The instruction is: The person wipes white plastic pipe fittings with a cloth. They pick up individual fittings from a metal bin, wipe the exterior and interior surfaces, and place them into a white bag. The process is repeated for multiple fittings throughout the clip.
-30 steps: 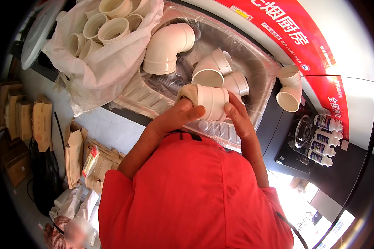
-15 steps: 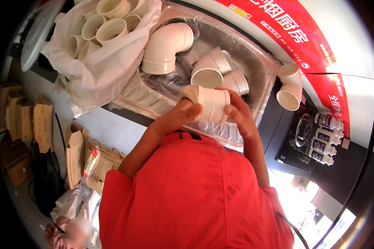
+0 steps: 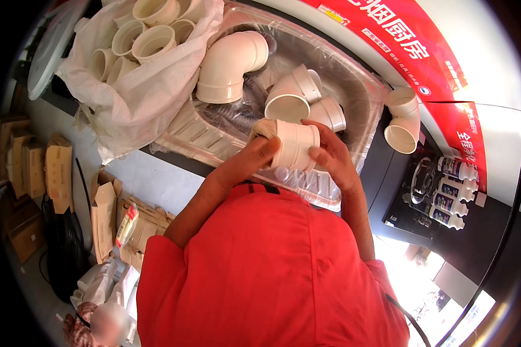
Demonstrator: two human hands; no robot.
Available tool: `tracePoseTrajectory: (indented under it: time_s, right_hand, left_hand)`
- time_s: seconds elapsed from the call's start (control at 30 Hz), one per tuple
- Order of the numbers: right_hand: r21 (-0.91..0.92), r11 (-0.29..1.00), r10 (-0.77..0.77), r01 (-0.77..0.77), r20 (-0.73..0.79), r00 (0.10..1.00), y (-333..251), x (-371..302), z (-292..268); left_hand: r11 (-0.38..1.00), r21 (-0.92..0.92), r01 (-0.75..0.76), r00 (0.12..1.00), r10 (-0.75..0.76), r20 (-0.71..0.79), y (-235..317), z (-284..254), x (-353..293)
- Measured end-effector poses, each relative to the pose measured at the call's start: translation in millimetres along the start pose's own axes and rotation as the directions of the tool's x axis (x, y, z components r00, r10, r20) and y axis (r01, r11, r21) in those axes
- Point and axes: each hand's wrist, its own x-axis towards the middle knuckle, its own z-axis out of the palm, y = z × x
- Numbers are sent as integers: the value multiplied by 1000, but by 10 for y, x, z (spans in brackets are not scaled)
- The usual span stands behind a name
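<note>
A short cream plastic pipe fitting is held level in front of my chest, over the near edge of the plastic-wrapped sink. My right hand grips its right end, thumb in front and fingers behind. At the left end my left hand is closed on a tan cloth, which is pressed against the fitting's open end; the fingertips there are hidden. Just beyond the hands, inside the sink, lie a large cream elbow, a branched fitting and a smaller fitting.
A white sack of several cream fittings stands at the left. Right of the sink is another elbow, with white bottles on a black hob nearby. Cardboard boxes and a person are at the lower left.
The fitting and both hands stay almost in place. My right thumb has shifted slightly left along the fitting, and the view has moved a little.
</note>
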Motion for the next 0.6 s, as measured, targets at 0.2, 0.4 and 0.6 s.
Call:
tracePoseTrajectory:
  time_s: [0.2, 0.4, 0.6]
  right_hand:
    - [53, 998, -44, 46, -47, 998, 131, 20, 28]
    - [-167, 974, -156, 151, -20, 988, 48, 14, 38]
    - [22, 991, 133, -134, 18, 991, -44, 25, 15]
  left_hand:
    - [995, 96, -28, 999, 31, -22, 175, 94, -44]
    - [991, -133, 2, 998, -10, -60, 112, 44, -7]
    - [970, 216, -115, 993, 116, 8, 213, 94, -37]
